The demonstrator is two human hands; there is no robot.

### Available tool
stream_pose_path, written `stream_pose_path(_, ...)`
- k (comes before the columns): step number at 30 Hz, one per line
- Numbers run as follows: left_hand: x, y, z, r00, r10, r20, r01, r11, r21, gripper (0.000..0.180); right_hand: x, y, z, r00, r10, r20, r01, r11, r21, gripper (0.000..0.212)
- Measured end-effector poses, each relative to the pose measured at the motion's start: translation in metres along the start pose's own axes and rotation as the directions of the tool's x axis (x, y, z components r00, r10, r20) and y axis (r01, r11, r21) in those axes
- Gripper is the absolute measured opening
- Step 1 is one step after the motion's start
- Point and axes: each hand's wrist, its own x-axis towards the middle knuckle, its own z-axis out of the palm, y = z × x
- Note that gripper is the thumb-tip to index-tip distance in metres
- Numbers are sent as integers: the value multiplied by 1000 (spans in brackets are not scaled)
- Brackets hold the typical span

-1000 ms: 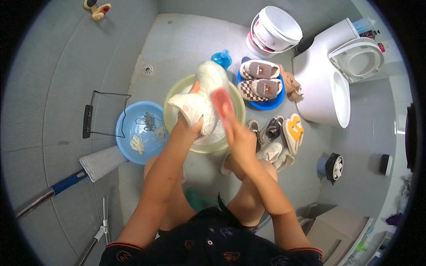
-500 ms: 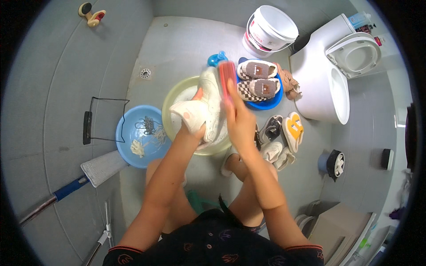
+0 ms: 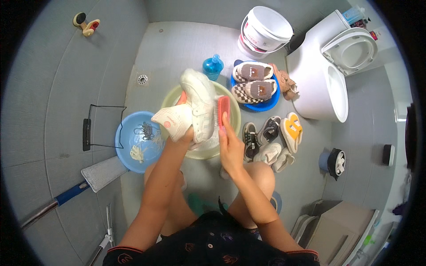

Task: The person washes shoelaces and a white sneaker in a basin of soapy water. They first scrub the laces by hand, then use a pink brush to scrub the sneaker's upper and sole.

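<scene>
A white shoe (image 3: 202,99) with its tongue folded out is held up over a pale green basin (image 3: 237,119) with suds in it. My left hand (image 3: 183,140) is closed around the shoe from below, most of its fingers hidden behind it. In my right hand (image 3: 231,148) is a red scrub brush (image 3: 224,108), its bristles facing the shoe's right side. Bristles and shoe are very close; I cannot tell whether they touch. To the left, a light blue basin (image 3: 126,153) holds shoelaces (image 3: 137,153) in grey and white.
Beyond the green basin stands a blue bottle (image 3: 213,68). Checkered shoes (image 3: 254,91) sit in a blue tub (image 3: 257,107). More shoes (image 3: 267,153) and yellow-white slippers (image 3: 292,133) lie at right, near the toilet (image 3: 317,88). A white bucket (image 3: 266,31) stands at the back; a mop (image 3: 104,173) leans left.
The brush has come nearer to me and is no longer blurred. The shoe has shifted left, its toe tipping further left. My right hand has drawn back with the brush.
</scene>
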Motion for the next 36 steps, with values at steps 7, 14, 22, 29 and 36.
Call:
stream_pose_path(7, -1, -7, 9, 994, -56, 93, 55, 998, 13, 42, 56, -21, -11, 988, 89, 122, -92, 996, 19, 45)
stream_pose_path(14, -1, 1, 3, 992, 12, 129, -15, 1000, 17, 42, 35, -7, -4, 993, 50, 110, -53, 998, 33, 47)
stream_pose_path(22, 8, -4, -4, 997, -22, -77, 36, 982, 185, 49, 4, 15, 0, 997, 45, 57, -43, 999, -21, 43)
stream_pose_path(29, -3, -14, 7, 989, 64, -134, -2, 907, 420, 44, 71, -19, -17, 996, 46, 78, -41, 997, -72, 43)
stream_pose_path(36, -4, -12, 10, 937, 348, -46, -175, 576, 799, 43, 81, -4, -36, 988, -43, 148, 82, 961, -265, 44)
